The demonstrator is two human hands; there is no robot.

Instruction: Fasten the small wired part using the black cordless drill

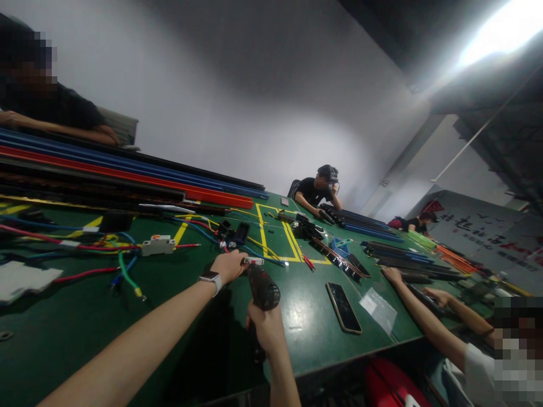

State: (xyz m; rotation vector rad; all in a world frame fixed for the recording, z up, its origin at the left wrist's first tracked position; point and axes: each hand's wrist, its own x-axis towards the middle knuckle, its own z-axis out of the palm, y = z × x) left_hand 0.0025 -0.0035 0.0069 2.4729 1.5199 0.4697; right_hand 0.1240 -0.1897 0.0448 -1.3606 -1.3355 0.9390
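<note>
My right hand [268, 328] grips the handle of a black cordless drill [263, 288], whose front end points away from me across the green table. My left hand [229, 265], with a watch on the wrist, is closed at the drill's front end. Its fingers are on a small white block [257, 261] with a reddish mark, partly hidden by the drill. Blue, yellow and red wires [265, 255] lie just beyond it. Left of my left hand lies a white circuit breaker [159, 245] with coloured wires attached.
A phone [343, 308] and a clear plastic bag [379, 310] lie to the right. Long blue and orange strips [203, 192] line the far left side. A co-worker's hands [436, 297] work at the right. Other people sit across the green table [305, 350].
</note>
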